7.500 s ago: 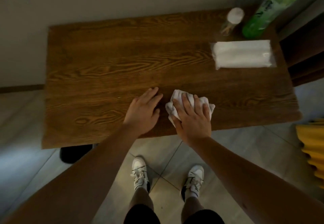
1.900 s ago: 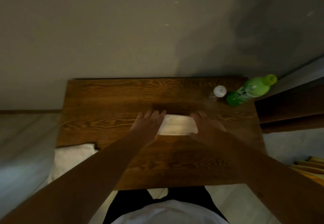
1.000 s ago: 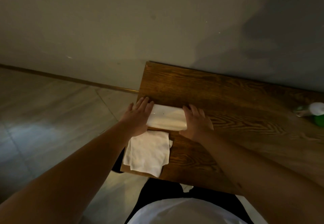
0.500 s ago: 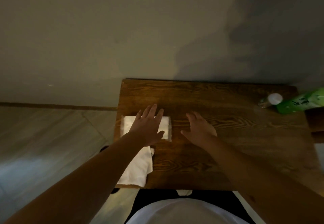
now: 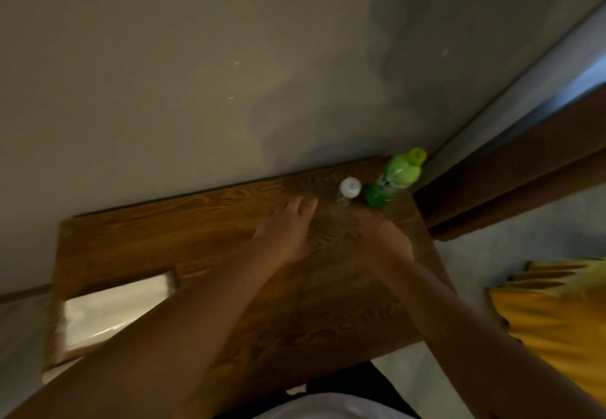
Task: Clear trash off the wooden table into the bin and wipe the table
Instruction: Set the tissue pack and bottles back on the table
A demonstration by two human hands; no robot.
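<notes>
A dim room with a plain grey wall fills the upper half of the frame, and the wooden desk (image 5: 203, 241) runs slantwise below it, from lower left up to a corner at centre right. Half a second ago both hands were at the left end of the desk, the left one lying on the white tissue pack (image 5: 111, 307); now both have swung across to the right end. The pack stays behind at the lower left, no longer touched, partly hidden by the left forearm. The left hand (image 5: 288, 231) reaches with fingers straight and loosely spread, a slack grip that holds nothing. The right hand (image 5: 387, 238) is blurred and dark, so I cannot tell how its grip stands. Just beyond them, in the far right corner, stand a small white-capped bottle (image 5: 348, 191) and a green bottle (image 5: 395, 178), close beside each other. The wiping cloth cannot be made out. My reading: the pack is put in place and the bottles are next to be shifted or straightened, so the job is near its end
</notes>
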